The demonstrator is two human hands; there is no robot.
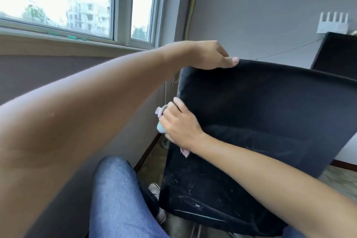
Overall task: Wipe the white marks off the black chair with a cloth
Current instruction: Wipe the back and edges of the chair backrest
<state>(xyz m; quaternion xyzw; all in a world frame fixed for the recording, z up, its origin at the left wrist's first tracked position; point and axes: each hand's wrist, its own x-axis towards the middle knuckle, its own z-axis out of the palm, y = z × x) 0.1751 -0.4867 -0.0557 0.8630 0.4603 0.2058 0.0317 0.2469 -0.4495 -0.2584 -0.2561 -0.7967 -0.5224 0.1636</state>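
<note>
The black chair (pixel 270 112) stands in front of me, its backrest filling the right half of the view. White marks (pixel 190 197) streak its seat near the front edge. My left hand (pixel 208 55) grips the top left corner of the backrest, thumb on the near face. My right hand (pixel 179 123) holds a bunched pink and pale green cloth (pixel 160 120) against the backrest's left edge. Most of the cloth is hidden under the hand; a pink corner hangs out below the wrist.
A grey wall with a window (pixel 77 6) runs along the left. My knee in blue jeans (pixel 119 199) is close to the seat's left side, a shoe beside it. A black panel (pixel 336 52) stands at the far right under a white wall rack (pixel 333 23).
</note>
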